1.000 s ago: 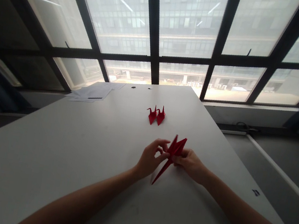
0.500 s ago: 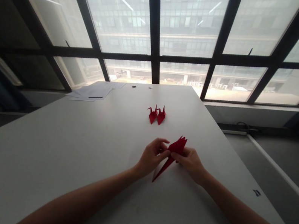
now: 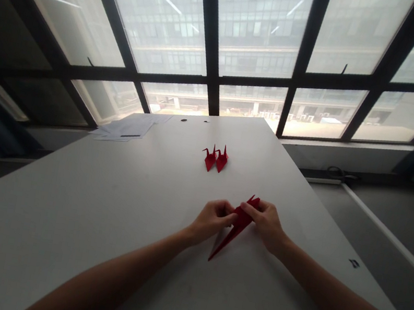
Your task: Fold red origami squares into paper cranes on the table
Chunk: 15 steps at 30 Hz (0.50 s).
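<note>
A partly folded red origami paper [image 3: 239,225] is held between my two hands, its long narrow point slanting down toward me and its shorter tips pointing away. My left hand [image 3: 214,218] pinches the left edge of the paper between thumb and fingers. From the right, my right hand [image 3: 266,222] grips the upper part, its thumb lying across the face of the folds. Some of the upper folds are hidden under that thumb. Farther off stand two finished red paper cranes, a left crane [image 3: 209,161] and a right crane [image 3: 222,161], side by side.
The white table [image 3: 100,222] stretches to the windows [image 3: 258,26]. Loose paper sheets [image 3: 126,125] with a dark pen-like object [image 3: 131,136] lie at its far left. A small dark mark [image 3: 354,264] is near the right edge.
My right thumb has moved up from the paper's middle onto its upper part. The paper has come slightly closer to me, and the left fingers have curled in against it.
</note>
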Available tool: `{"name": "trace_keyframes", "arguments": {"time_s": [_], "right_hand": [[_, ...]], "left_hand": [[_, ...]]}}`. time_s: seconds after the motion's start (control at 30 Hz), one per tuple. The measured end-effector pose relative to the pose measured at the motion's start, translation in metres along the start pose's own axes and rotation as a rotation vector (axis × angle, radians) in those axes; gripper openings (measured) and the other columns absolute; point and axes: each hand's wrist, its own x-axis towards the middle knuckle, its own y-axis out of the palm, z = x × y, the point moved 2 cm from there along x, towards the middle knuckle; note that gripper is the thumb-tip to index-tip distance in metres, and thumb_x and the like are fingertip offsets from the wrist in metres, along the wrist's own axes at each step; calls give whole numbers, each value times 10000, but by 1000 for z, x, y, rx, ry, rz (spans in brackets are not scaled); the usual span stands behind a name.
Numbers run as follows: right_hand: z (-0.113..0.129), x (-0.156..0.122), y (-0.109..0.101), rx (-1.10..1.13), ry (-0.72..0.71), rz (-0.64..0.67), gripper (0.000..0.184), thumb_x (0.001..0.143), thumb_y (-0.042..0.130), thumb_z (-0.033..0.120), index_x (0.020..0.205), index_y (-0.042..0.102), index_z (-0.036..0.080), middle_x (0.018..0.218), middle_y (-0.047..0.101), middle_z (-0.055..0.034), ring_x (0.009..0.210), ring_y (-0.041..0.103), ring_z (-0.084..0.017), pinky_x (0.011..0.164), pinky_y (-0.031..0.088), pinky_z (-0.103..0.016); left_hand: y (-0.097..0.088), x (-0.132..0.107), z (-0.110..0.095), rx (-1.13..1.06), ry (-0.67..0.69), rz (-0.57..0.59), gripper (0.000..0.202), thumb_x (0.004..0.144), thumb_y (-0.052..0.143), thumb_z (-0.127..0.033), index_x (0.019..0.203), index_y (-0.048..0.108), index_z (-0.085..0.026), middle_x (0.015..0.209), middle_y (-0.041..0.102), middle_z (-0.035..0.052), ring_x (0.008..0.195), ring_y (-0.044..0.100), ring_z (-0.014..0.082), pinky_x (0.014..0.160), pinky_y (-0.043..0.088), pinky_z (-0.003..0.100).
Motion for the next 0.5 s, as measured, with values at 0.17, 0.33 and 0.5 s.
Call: {"name": "trace_keyframes", "arguments": {"time_s": [0.17, 0.33, 0.5], "right_hand": [[-5, 2, -1, -13, -1, -40, 347, 724, 781, 470, 693, 676, 141, 647, 640, -22, 579, 521, -133, 539, 403, -257], [-7, 4, -2, 1, -6, -76, 353, 723, 786, 471, 666, 641, 154, 619, 580, 5, 571, 471, -118, 533, 365, -252], [-9, 3, -1, 68, 45, -50, 363, 710, 793, 480, 671, 618, 165, 622, 567, 16, 562, 466, -116, 538, 368, -255]], "left_hand": [[-1, 1, -2, 72, -39, 87, 309, 791, 742, -405, 748, 652, -112, 646, 601, 4, 577, 493, 96, 550, 364, 206], [-2, 0, -5, 92, -35, 104, 289, 792, 730, -364, 695, 597, -126, 622, 563, -13, 570, 463, 93, 540, 341, 202], [-4, 0, -7, 84, -56, 139, 284, 793, 727, -361, 708, 596, -124, 623, 561, -15, 572, 461, 95, 545, 338, 204]]}}
